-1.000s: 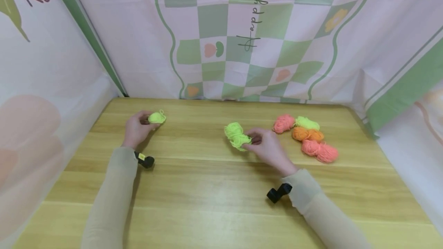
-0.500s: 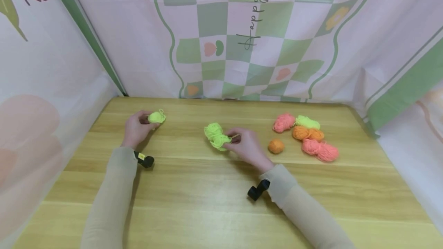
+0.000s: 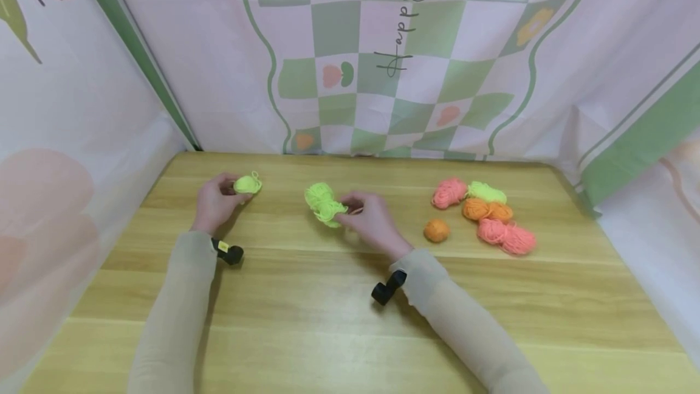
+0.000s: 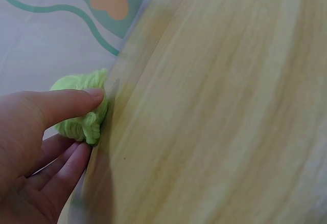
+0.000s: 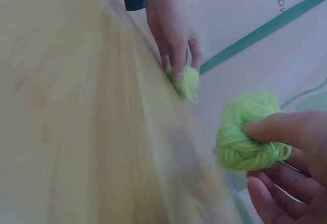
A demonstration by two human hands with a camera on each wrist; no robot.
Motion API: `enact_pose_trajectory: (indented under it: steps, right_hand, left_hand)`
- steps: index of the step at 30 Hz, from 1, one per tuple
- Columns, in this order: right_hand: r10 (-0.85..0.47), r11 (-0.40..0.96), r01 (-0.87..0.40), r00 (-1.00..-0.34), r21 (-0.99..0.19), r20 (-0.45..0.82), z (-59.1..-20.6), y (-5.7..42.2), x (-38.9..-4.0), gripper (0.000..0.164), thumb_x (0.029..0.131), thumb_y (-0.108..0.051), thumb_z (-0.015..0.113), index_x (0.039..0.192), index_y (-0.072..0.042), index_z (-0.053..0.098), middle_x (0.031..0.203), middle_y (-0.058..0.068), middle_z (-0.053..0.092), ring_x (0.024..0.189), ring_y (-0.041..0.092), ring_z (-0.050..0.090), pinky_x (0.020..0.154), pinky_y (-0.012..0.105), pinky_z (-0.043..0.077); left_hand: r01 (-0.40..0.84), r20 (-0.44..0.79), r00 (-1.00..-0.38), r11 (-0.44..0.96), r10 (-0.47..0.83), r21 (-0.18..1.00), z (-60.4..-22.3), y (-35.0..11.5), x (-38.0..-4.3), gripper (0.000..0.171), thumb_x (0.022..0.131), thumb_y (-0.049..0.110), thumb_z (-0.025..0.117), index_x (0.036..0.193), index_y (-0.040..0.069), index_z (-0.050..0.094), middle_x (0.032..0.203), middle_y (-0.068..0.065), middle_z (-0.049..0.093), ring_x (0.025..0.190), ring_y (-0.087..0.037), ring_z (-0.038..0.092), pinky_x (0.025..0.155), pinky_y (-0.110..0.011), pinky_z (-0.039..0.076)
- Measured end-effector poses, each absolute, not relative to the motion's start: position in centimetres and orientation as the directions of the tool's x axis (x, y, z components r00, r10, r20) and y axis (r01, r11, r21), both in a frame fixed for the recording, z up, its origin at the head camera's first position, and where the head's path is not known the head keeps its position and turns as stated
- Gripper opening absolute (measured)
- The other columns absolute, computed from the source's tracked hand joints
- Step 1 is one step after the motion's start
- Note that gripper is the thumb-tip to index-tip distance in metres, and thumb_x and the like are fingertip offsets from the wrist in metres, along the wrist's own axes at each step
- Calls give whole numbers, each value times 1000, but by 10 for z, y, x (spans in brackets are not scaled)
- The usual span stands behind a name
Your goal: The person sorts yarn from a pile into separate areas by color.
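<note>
At the far left of the table, my left hand holds a small yellow-green yarn ball between thumb and fingers, with a loose loop of strand on top. The left wrist view shows the thumb across this yarn, low by the table surface. Near the middle, my right hand pinches the right end of a larger yellow-green yarn skein, narrowed at its middle. In the right wrist view the thumb presses on this skein, which appears held above the table.
On the right lie a pink yarn skein, a yellow-green skein, an orange skein and another pink skein, bunched together. An orange ball sits left of them. Printed cloth borders the table.
My right hand has moved left with the yellow-green skein, uncovering the orange ball. My left hand stays in place with its yarn ball.
</note>
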State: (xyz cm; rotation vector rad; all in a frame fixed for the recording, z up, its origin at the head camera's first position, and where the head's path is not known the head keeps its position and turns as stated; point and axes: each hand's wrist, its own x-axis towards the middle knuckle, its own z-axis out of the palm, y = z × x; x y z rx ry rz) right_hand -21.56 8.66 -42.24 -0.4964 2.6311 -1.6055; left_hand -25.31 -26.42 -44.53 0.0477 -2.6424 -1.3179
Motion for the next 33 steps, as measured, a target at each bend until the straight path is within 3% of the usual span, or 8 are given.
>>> enact_pose_trajectory:
  steps: [20,27,33]
  right_hand:
    - [-214,353,-189,-970,-916,118,-384,46,-254,30,85,-18,84,111,-8,75,102,3,73,88,20,68,73,35,59]
    - [-235,260,-146,-968,-954,84,-372,30,-261,31,86,-17,83,114,-7,74,103,4,74,84,22,70,79,43,60]
    - [-240,203,-93,-970,-975,42,-368,17,-265,32,87,-15,82,116,-5,73,107,7,73,89,28,71,83,42,59]
  left_hand:
    - [61,156,-982,600,-108,798,-444,-264,-252,44,87,7,82,125,-2,64,121,-24,66,103,-36,64,92,-46,52]
    - [55,150,-983,603,-109,796,-444,-265,-251,44,87,7,82,126,-2,64,122,-24,66,104,-36,63,93,-46,52]
    - [54,150,-983,602,-110,797,-443,-264,-251,44,86,8,82,126,-2,64,122,-24,66,103,-35,63,92,-45,52]
